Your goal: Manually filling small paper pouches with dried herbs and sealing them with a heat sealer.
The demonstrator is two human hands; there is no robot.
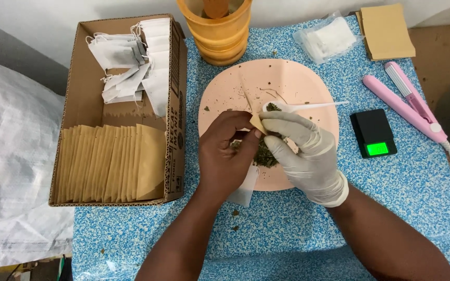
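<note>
While hovering over the pink plate (pixel 308 83): left hand (pixel 225 156) pinching a white tea bag (pixel 243 190), gloved right hand (pixel 305 151) gripping a white spoon (pixel 303 106) heaped with herbs (pixel 264 156).

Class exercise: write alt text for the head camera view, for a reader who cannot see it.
A bare left hand and a gloved right hand with a white spoon work over dried green herbs on a pink plate. A cardboard box stands left.
</note>
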